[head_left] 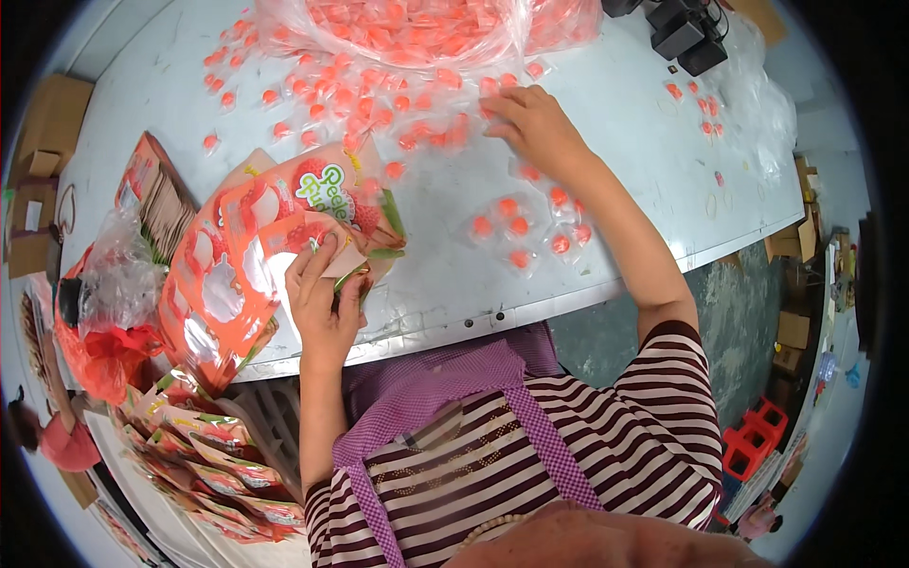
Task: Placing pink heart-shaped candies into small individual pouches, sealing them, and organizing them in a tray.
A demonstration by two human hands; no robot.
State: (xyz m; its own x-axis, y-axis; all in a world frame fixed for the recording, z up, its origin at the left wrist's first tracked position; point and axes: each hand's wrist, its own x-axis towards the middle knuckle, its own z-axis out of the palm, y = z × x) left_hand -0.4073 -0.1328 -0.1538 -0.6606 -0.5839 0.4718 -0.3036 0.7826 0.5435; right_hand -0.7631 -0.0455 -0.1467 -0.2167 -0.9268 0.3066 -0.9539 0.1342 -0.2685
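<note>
My left hand (pixel 324 289) grips the edge of a red and peach printed pouch (pixel 294 235) at the table's front left. More such flat pouches (pixel 220 275) with clear windows lie fanned under and beside it. My right hand (pixel 538 128) reaches out to the far middle, fingers stretched apart at the edge of a spread of red candies (pixel 431 114) in clear wrappers. Whether its fingertips touch one is hard to tell. A small group of wrapped candies (pixel 518 226) lies apart, below my right wrist.
A large clear bag (pixel 398 33) full of the red candies stands at the back. Filled pouches (pixel 204 454) are heaped at the lower left. Black devices (pixel 696 43) and crumpled clear plastic (pixel 757 114) lie at the back right. Red crates (pixel 755 437) stand on the floor.
</note>
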